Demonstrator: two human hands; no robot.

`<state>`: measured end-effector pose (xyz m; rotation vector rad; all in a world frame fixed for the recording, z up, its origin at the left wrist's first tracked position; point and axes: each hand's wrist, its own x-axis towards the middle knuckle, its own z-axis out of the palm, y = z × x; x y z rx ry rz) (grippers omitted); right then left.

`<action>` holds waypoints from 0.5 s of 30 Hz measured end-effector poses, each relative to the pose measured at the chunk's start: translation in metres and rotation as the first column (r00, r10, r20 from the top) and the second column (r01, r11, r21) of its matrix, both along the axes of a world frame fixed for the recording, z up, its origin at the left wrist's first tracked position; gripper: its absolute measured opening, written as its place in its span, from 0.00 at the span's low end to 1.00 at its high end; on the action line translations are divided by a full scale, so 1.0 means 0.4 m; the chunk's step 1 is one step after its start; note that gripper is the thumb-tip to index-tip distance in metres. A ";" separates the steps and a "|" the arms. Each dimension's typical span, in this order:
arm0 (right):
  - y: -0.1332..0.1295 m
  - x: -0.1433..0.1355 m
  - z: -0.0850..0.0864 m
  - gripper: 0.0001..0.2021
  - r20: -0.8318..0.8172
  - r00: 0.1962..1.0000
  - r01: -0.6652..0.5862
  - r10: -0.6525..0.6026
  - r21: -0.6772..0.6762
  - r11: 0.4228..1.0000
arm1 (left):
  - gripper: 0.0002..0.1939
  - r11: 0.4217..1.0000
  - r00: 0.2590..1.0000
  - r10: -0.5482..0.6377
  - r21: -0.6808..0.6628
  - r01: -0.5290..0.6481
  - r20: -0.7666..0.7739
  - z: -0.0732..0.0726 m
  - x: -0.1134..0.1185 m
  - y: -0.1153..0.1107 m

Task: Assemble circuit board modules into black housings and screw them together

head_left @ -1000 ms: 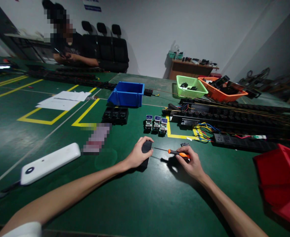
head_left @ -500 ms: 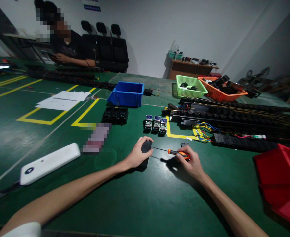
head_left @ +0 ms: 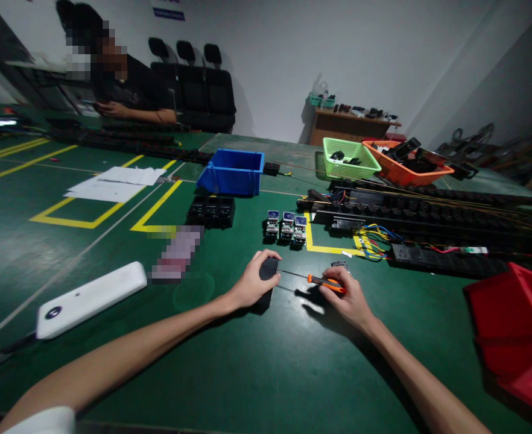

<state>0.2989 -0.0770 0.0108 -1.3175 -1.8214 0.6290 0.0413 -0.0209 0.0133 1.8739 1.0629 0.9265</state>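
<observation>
Left hand (head_left: 250, 284) clasps a black block (head_left: 269, 269) between thumb and fingers on the green tabletop (head_left: 275, 374); the right hand (head_left: 351, 300) grips a screwdriver (head_left: 337, 286) by its orange-and-black handle. Its shaft points toward the block's side, though whether the tip touches cannot be told. Three small circuit modules (head_left: 287, 229) sit beyond the left hand, a small dark piece (head_left: 339, 264) lies just past the right fingers, and a red bin (head_left: 505, 325) stands well to that hand's right.

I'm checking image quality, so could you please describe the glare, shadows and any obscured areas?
Head view: glare brightens the near part of the green table; same view: the right hand and screwdriver cast dark shadows; same view: a pixelated patch obscures detail.
</observation>
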 end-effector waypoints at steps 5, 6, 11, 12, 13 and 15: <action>0.002 -0.006 0.006 0.10 0.033 0.999 0.001 -0.005 0.103 0.995 | 0.14 1.000 1.000 0.006 -0.005 -0.006 0.005 0.003 0.001 -0.002; 0.003 -0.007 0.007 0.08 0.042 0.999 -0.009 0.004 0.112 0.994 | 0.14 1.000 1.000 0.006 -0.007 -0.006 0.005 0.003 0.001 -0.002; 0.002 -0.005 0.007 0.06 0.050 0.998 -0.041 0.035 0.120 0.992 | 0.14 1.000 1.000 0.009 -0.005 -0.009 0.005 0.002 0.001 -0.002; 0.001 -0.005 0.006 0.06 0.051 0.998 -0.039 0.034 0.109 0.993 | 0.15 1.000 1.000 0.010 -0.004 -0.010 0.005 0.001 0.001 -0.001; 0.000 -0.004 0.006 0.06 0.054 0.998 -0.036 0.031 0.099 0.994 | 0.15 1.000 1.000 0.010 -0.004 -0.010 0.004 0.001 0.001 -0.001; -0.001 -0.004 0.006 0.06 0.059 0.998 -0.027 0.022 0.085 0.996 | 0.15 1.000 1.000 0.008 -0.002 -0.008 0.003 0.001 0.001 0.000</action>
